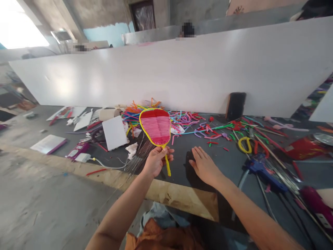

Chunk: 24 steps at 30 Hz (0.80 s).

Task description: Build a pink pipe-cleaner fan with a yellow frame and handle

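Observation:
My left hand is closed round the yellow handle of a hand fan, just under its head. The fan is upright, with pink and red bands inside a yellow rim, and looks made of pipe cleaners. The lower end of the handle sticks out below my fingers. To the right, my right hand is stretched out low over the dark tabletop, fingers extended and nothing held. Whether it touches the surface I cannot tell. Behind the fan lies a heap of coloured pipe cleaners.
Thin wires and a white card lie to the left. A blue glue gun, yellow-handled scissors and a red can lie at right. A black phone leans against the white partition. People sit beyond it.

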Available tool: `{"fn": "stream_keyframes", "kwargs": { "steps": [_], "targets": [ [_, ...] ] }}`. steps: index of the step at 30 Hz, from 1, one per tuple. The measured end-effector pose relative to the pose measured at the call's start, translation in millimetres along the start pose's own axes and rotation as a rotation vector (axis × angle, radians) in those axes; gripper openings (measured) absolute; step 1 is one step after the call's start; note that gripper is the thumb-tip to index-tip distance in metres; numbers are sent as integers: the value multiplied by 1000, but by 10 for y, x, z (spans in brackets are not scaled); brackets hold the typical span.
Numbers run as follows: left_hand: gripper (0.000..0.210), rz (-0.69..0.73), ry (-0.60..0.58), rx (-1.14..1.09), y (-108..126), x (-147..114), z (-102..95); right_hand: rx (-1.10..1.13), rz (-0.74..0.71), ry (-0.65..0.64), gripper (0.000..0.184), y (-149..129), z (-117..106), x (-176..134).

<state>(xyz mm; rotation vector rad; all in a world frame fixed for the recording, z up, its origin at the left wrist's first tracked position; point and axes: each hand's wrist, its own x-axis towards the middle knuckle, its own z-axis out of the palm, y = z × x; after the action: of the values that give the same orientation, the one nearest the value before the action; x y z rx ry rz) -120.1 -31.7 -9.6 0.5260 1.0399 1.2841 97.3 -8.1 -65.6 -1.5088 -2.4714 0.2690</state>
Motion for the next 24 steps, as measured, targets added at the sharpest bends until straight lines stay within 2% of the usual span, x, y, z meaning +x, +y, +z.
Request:
{"fn": "stream_keyframes", "kwargs": {
  "steps": [2,4,7,8,9,11,13,14,16,18,24],
  "targets": [
    [19,13,5,-6,35,-16,-45,1,-37,-40,52,-201,25,-35],
    [20,10,-2,-10,57,-26,-83,44,-143,-84,50,-399,28,-156],
    [21,-13,-22,-11,51,-37,-118,281,-370,-219,41,-584,-60,-371],
    [22,-21,-30,-12,39,-41,-119,392,-384,-246,36,-606,-108,-422],
    [23,-29,-39,-12,21,-45,-112,503,-339,-244,32,-610,-155,-458],
    [27,-47,-58,-5,-26,-57,-72,723,-100,-169,29,-590,-230,-490],
    [31,-56,-84,10,-83,-72,5,945,164,-107,34,-573,-255,-493],
    [33,-55,-104,20,-114,-82,55,1056,244,-115,38,-578,-249,-493],
    [34,-51,-156,42,-174,-104,163,1221,290,-172,43,-622,-213,-500],
    [34,-52,-200,74,-220,-131,264,1270,272,-187,37,-697,-169,-518],
    [40,-18,-276,309,-214,-229,388,1306,256,-55,23,-839,-106,-599]
  ]
}}
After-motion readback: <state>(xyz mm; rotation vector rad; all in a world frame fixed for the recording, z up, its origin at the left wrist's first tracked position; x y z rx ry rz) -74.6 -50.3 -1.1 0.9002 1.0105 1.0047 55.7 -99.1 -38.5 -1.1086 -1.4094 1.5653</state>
